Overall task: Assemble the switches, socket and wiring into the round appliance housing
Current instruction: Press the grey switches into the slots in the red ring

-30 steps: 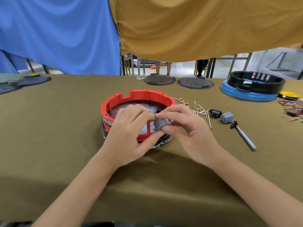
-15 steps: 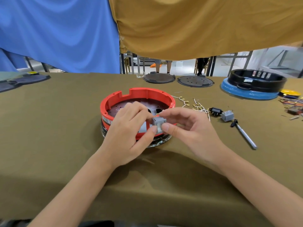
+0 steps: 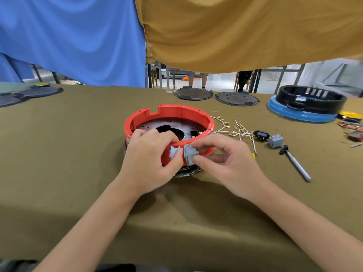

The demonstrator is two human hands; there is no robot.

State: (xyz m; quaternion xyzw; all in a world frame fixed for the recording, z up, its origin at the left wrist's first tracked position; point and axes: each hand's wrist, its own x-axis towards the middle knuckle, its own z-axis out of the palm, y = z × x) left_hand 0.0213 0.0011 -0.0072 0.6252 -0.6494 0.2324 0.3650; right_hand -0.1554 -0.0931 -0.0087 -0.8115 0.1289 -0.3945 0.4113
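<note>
A round red housing (image 3: 170, 111) with a dark perforated plate inside sits mid-table. My left hand (image 3: 153, 160) grips its near wall, fingers curled over the rim and thumb by a rectangular cut-out. My right hand (image 3: 222, 163) pinches a small grey switch (image 3: 190, 155) against the outside of that near wall, beside the cut-out. To the right lie white wires with brass terminals (image 3: 237, 128), a black socket (image 3: 261, 135) and a second grey switch (image 3: 275, 141).
A screwdriver (image 3: 296, 164) lies right of the parts. Two dark round plates (image 3: 193, 93) sit at the far edge, a black ring on a blue base (image 3: 306, 103) at far right, loose coloured wires (image 3: 351, 127) beyond it, dark covers (image 3: 29, 94) at far left.
My right hand has turned the grey switch and brought it down from above the rim to the outside of the near wall. My left hand has shifted slightly along the rim.
</note>
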